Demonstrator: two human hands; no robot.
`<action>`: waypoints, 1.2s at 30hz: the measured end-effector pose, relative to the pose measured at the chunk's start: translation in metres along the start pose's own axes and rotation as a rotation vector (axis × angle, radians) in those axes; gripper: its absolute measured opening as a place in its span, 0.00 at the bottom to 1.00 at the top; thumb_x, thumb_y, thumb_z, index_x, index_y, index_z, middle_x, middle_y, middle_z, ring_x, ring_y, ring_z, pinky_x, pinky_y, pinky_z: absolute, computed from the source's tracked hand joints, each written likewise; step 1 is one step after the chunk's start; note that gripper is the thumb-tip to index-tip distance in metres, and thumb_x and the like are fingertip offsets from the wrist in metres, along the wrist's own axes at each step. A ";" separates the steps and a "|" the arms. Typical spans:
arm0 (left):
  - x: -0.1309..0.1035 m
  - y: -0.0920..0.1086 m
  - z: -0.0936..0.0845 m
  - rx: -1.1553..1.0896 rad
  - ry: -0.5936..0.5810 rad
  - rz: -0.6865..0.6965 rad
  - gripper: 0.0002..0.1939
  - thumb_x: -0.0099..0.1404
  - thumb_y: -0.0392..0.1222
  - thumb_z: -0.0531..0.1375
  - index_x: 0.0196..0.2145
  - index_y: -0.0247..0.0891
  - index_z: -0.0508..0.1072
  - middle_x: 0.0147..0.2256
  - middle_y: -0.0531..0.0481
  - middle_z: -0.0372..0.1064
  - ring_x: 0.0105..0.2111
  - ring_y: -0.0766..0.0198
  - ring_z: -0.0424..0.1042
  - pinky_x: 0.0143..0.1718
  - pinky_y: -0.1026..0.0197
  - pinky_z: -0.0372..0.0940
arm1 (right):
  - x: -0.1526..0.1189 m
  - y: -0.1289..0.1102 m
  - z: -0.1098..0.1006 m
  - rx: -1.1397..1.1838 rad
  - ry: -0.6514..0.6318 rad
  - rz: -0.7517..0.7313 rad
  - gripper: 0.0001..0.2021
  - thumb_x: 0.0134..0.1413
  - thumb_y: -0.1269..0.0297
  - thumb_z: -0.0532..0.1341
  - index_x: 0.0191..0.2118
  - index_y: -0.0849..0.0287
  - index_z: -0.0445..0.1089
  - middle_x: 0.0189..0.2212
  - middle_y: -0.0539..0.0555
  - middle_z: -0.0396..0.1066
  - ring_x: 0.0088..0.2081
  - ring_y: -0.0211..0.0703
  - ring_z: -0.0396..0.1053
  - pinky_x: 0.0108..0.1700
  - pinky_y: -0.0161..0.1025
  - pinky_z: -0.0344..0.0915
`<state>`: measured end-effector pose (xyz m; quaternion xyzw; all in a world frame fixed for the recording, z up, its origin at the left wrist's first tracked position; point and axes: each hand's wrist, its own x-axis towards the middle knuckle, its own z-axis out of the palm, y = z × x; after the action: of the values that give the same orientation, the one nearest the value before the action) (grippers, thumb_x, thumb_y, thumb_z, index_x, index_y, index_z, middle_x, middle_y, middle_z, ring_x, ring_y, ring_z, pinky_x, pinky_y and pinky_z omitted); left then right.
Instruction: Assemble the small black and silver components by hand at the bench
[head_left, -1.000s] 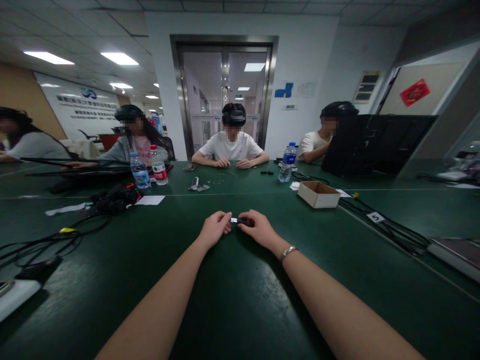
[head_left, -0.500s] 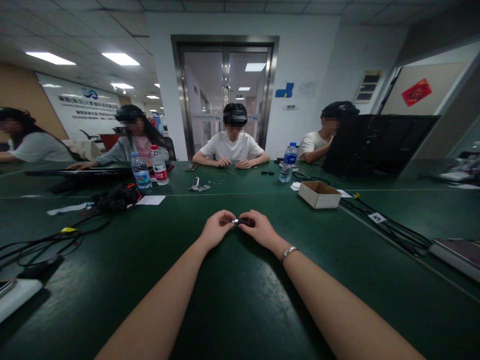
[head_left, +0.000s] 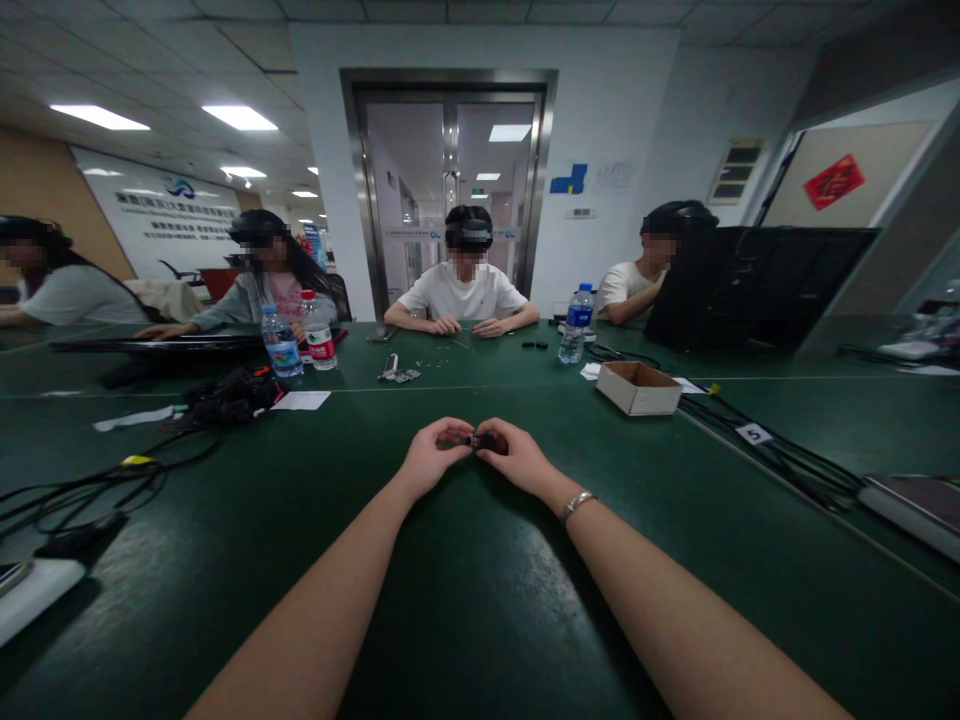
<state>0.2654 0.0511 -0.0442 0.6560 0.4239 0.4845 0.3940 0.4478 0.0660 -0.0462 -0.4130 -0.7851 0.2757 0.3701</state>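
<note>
A small dark object with a metallic end lies between my hands, above the green table. My right hand is closed on it, thumb and fingers pinched together. At its metallic left end, my left hand is closed too, with thumb and fingertips at the tip. The fingers partly hide the object, and its exact shape is too small to tell. A silver bracelet circles my right wrist.
An open cardboard box stands right of my hands, beside black cables. Bottles and a black tangle are at the left. A person sits opposite, near small metal parts; others sit at both sides.
The fingertips of my left hand have closed in over the object's metallic end, which shows less now. My right hand has hardly moved.
</note>
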 end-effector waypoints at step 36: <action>-0.010 0.012 0.007 0.526 0.093 -0.082 0.23 0.67 0.58 0.42 0.37 0.42 0.68 0.31 0.50 0.69 0.30 0.61 0.67 0.30 0.62 0.55 | -0.005 -0.011 -0.002 -0.228 0.047 -0.155 0.11 0.47 0.70 0.61 0.39 0.57 0.68 0.34 0.51 0.70 0.33 0.38 0.65 0.36 0.36 0.60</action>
<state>0.2729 0.0368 -0.0373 0.6952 0.5788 0.3711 0.2096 0.4463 0.0567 -0.0389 -0.3969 -0.8320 0.1455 0.3591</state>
